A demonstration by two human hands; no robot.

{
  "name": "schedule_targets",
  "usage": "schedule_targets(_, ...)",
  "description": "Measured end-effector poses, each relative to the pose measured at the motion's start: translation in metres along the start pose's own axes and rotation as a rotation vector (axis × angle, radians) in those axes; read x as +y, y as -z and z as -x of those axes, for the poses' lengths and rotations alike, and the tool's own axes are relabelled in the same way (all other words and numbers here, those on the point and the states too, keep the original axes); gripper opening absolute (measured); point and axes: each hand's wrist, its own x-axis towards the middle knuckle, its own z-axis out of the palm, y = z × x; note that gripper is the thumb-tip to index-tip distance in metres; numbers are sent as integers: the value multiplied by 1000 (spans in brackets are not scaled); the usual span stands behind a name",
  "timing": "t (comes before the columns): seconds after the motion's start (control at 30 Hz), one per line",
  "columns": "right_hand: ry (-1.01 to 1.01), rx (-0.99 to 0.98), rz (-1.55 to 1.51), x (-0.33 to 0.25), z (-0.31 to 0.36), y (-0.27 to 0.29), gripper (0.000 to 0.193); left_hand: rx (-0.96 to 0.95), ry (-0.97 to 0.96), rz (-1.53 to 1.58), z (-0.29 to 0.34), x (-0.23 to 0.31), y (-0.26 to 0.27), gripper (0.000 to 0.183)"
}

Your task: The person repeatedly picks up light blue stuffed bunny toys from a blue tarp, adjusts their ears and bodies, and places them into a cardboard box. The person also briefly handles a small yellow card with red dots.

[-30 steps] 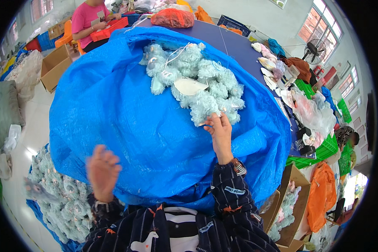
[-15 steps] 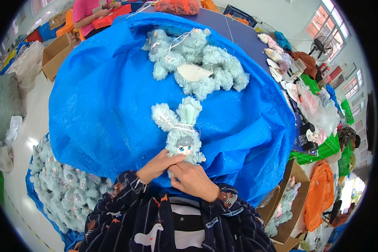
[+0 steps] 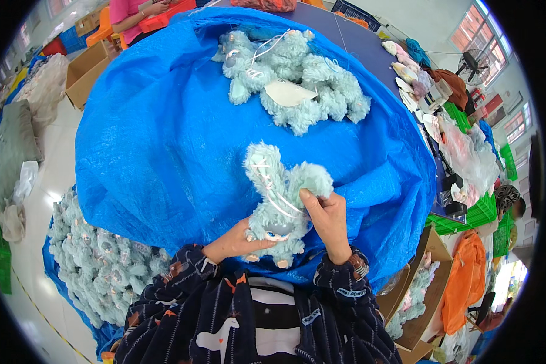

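A pale blue-green plush bunny doll (image 3: 264, 215) with long furry ears is held upright in front of me, over the blue plastic sheet. My left hand (image 3: 236, 241) grips its body from the left, thumb across the lower face. My right hand (image 3: 330, 221) pinches the bunny's right-hand ear (image 3: 311, 177) between thumb and fingers. White cords run over the left ear and across the head; one blue eye shows below. Farther back on the sheet lies a pile of similar plush toys (image 3: 297, 73), with a white card piece (image 3: 290, 93) on top.
The blue sheet (image 3: 145, 139) covers the table front. Many like plush toys (image 3: 103, 261) fill a sack at lower left. At right stand a cardboard box (image 3: 434, 285) with plush, a green crate (image 3: 467, 218) and plastic bags. A person in pink (image 3: 124, 15) sits at far left.
My right hand has moved from the bunny's lower body up to its ear, which now bends outward. The bunny has tilted and turned, its face now lower and partly covered.
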Motion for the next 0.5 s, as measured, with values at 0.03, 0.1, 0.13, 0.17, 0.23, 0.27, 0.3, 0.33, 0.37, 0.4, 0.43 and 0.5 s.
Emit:
schedule_targets(0.03,-17,6,19,1,-1,-1,24,-14,11,19,0,-3,2,53)
schedule_targets(0.1,-63,29,42,3,-1,0,21,-42,33,47,1,-7,6,54)
schedule_targets(0.13,-94,45,48,7,-1,2,20,-55,44,59,2,-8,7,56)
schedule_targets(0.17,-128,61,54,10,-1,3,20,-68,56,74,3,-10,8,57)
schedule_targets(0.23,-142,83,-16,12,-1,0,21,-74,61,57,4,-11,7,60)
schedule_targets(0.27,-147,95,-50,12,-1,0,21,-79,61,49,2,-8,6,61)
schedule_targets(0.3,-161,82,53,12,-1,2,21,-79,45,27,3,-2,5,60)
schedule_targets(0.33,-175,69,156,12,1,5,20,-79,29,6,5,7,5,58)
schedule_targets(0.37,-132,74,186,12,3,2,19,-79,13,-14,5,13,5,56)
schedule_targets(0.4,-87,80,216,11,5,0,18,-33,-15,41,5,13,6,55)
schedule_targets(0.43,17,103,171,11,7,-14,18,15,-44,97,5,12,8,54)
schedule_targets(0.5,83,55,168,16,11,-28,17,201,12,17,7,15,11,37)
